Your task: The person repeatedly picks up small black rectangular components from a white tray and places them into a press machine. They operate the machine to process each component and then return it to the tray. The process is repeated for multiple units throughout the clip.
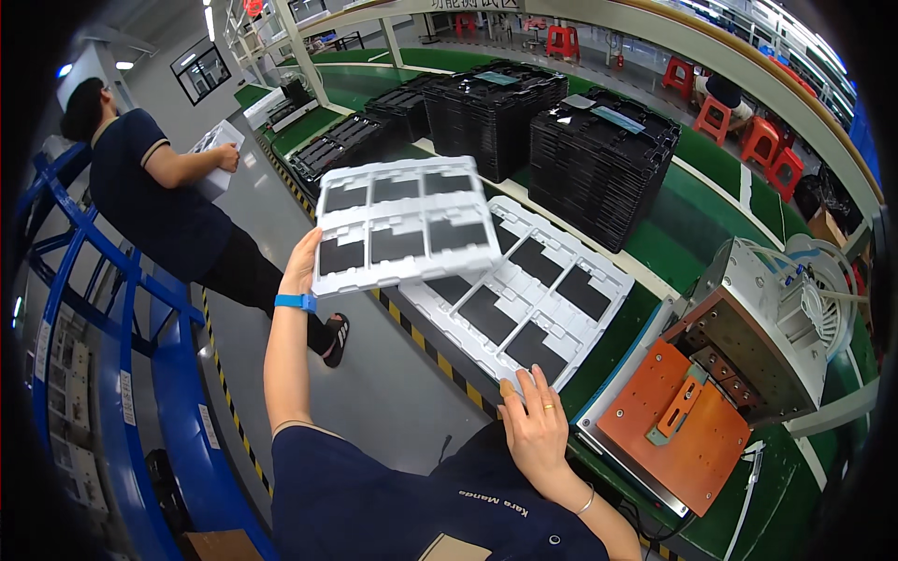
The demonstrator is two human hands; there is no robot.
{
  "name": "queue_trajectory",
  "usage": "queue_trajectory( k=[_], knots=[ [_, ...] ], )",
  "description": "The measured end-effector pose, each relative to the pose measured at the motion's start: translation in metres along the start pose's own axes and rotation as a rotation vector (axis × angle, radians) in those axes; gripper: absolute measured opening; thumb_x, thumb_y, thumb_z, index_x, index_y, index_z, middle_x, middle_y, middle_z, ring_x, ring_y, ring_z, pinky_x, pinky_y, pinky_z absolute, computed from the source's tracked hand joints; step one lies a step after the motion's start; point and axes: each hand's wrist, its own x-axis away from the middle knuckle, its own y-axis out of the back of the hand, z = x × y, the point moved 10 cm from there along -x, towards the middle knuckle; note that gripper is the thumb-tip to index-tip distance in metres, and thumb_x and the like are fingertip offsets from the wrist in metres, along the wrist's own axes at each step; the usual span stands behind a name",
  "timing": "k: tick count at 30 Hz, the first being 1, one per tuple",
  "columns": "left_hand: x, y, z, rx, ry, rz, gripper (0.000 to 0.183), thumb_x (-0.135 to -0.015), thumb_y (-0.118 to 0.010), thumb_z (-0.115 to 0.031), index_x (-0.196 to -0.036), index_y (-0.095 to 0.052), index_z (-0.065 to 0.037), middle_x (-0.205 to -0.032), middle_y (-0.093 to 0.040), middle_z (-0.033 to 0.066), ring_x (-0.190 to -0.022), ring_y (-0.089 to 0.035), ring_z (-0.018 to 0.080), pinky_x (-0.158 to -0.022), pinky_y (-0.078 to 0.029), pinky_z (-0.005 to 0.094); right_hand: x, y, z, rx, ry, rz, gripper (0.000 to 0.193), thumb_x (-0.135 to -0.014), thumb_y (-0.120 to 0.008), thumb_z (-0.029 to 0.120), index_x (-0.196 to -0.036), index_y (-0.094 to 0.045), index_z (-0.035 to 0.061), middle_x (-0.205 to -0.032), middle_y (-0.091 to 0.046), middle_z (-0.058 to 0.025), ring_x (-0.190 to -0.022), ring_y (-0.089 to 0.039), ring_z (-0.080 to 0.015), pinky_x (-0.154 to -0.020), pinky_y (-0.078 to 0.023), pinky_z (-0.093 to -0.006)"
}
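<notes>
My left hand [301, 265], with a blue band at its wrist, grips the left edge of a white plastic tray [405, 208]. That tray is raised and slightly blurred; dark flat rectangular pieces show in its compartments. Below and to the right, a second white tray [522, 316] with similar dark pieces rests on the green bench, its far-left part hidden by the raised one. My right hand [535, 428] has its fingers stretched out at the near corner of the lower tray, fingertips touching or just over its edge. It holds nothing I can see.
Tall stacks of black trays [599, 173] [486, 122] stand behind the white trays. A press-like machine with an orange plate [669, 421] sits at the right. On the left, a person [159, 187] carries a white box past a blue rack [150, 346]. Red stools [762, 140] stand farther back.
</notes>
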Motion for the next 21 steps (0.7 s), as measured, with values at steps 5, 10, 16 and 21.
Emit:
queue_trajectory(
  k=[5,10,16,21],
  knots=[
    [-0.023,0.066,0.037,0.057,-0.18,-0.276,0.035,-0.1,-0.057,-0.022,-0.123,-0.057,0.004,-0.111,-0.067,0.0132,-0.097,-0.068,0.0228,-0.085,-0.057,0.0355,0.007,-0.015,-0.006,-0.044,-0.019,0.069,0.038,-0.08,-0.071,0.01,-0.116,-0.063,0.0052,-0.127,-0.055,-0.0165,-0.126,-0.049,-0.0362,-0.1,-0.044,-0.0468],
    [-0.025,0.082,0.081,0.041,-0.244,-0.537,0.032,-0.099,-0.059,-0.026,-0.117,-0.059,0.0,-0.104,-0.067,0.0085,-0.093,-0.067,0.0187,-0.079,-0.056,0.0344,0.014,-0.018,-0.006,0.009,-0.059,0.091,0.035,-0.083,-0.063,0.007,-0.119,-0.061,0.0046,-0.128,-0.054,-0.019,-0.125,-0.049,-0.037,-0.1,-0.044,-0.0469],
    [-0.019,0.06,0.083,-0.422,0.086,-0.502,0.047,-0.087,-0.068,-0.053,-0.111,-0.065,-0.013,-0.077,-0.059,-0.0033,-0.059,-0.053,0.0088,-0.057,-0.046,0.0268,0.017,-0.02,-0.011,-0.015,-0.072,0.145,0.038,-0.084,-0.064,0.008,-0.122,-0.059,0.0025,-0.128,-0.053,-0.0215,-0.122,-0.052,-0.0377,-0.102,-0.043,-0.0453],
    [0.032,-0.08,-0.039,-1.342,-0.677,-0.673,0.054,-0.09,-0.064,-0.042,-0.129,-0.056,-0.005,-0.103,-0.065,0.0135,-0.098,-0.061,0.0311,-0.086,-0.048,0.0415,-0.014,0.081,-0.003,-0.071,-0.067,0.152,0.04,-0.081,-0.067,0.01,-0.12,-0.06,0.0016,-0.12,-0.059,-0.0168,-0.115,-0.057,-0.0307,-0.092,-0.048,-0.0387]
  ],
)
